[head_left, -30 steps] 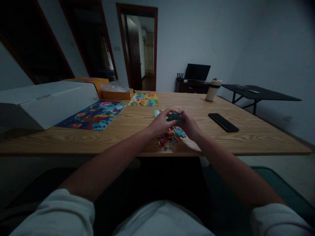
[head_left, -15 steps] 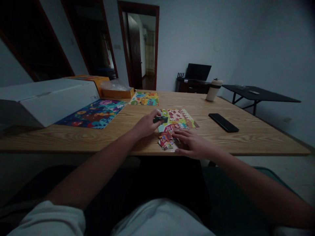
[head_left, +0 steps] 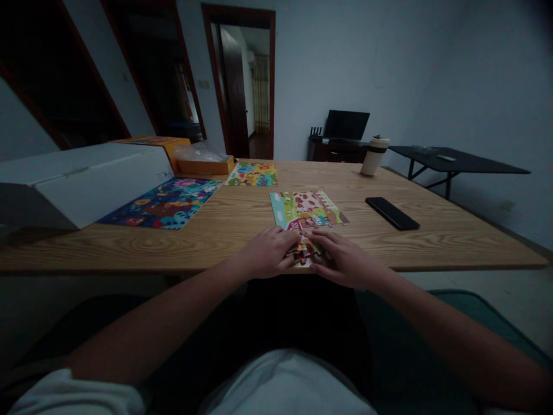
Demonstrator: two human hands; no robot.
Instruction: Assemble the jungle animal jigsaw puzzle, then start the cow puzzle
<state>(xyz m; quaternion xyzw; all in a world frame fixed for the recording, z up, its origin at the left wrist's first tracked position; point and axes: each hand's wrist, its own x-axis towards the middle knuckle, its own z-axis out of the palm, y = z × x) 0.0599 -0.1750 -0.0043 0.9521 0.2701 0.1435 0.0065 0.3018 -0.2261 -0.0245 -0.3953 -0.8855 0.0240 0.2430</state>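
My left hand (head_left: 270, 252) lies at the left side of a small pile of jigsaw pieces (head_left: 303, 251) near the table's front edge. Its fingers and thumb are apart, touching the pieces. From the right, my right hand (head_left: 345, 260) rests against the same pile, fingers stretched out and thumb apart. The hands cover part of the pile, and I see no piece lifted in either one. Just beyond them lies a partly joined jigsaw puzzle (head_left: 307, 206) with a pink-spotted patch, green ground and a light blue left edge.
A black phone (head_left: 392, 213) lies to the right, with a lidded cup (head_left: 375, 157) behind it. At left are a white box (head_left: 103, 184), a dark blue picture puzzle (head_left: 166, 202), a yellow-green one (head_left: 253, 173) and an orange box (head_left: 207, 166) holding clear plastic.
My left hand has left the joined puzzle's left edge, where it had a dark piece, and come down to the loose pile. My right hand has barely moved.
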